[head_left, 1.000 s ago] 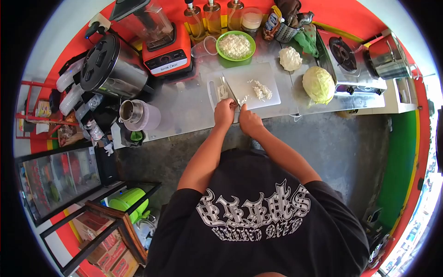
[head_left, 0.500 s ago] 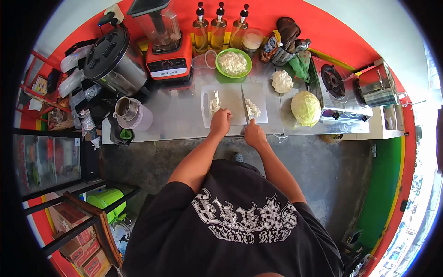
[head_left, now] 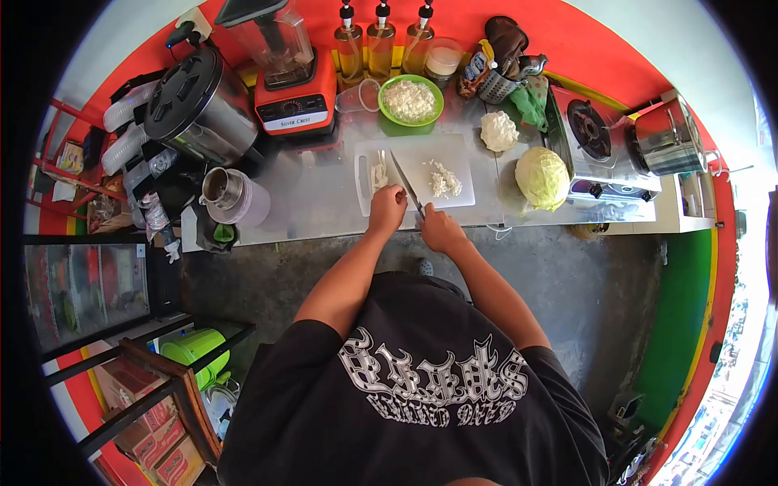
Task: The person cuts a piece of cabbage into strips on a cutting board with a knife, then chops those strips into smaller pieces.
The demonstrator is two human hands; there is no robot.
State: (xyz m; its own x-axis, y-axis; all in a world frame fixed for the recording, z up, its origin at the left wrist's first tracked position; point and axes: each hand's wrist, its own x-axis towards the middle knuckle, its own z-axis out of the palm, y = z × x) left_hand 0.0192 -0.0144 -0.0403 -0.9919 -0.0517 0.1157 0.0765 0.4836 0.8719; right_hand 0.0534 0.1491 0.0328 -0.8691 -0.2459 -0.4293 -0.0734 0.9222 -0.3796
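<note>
My right hand (head_left: 442, 229) is closed on the handle of a long knife (head_left: 404, 177), whose blade slants up and left across the white cutting board (head_left: 420, 162). My left hand (head_left: 389, 208) is closed at the board's lower left, close to the blade; whatever it may hold is hidden. Pale strips of cabbage (head_left: 378, 172) lie just above it. Right of the blade is a small heap of chopped cabbage (head_left: 445, 180). Behind the board stands a green bowl (head_left: 438, 100) filled with chopped pieces.
A whole cabbage (head_left: 542, 178) and a smaller pale piece (head_left: 499, 131) sit right of the board, beside a gas stove (head_left: 598, 138). A red blender (head_left: 295, 105), oil bottles (head_left: 381, 50) and a lidded steel pot (head_left: 203, 105) stand behind and left.
The knife has moved left, away from the chopped heap, and its blade now slants left instead of standing nearly straight. My right hand has shifted left, closer to my left hand.
</note>
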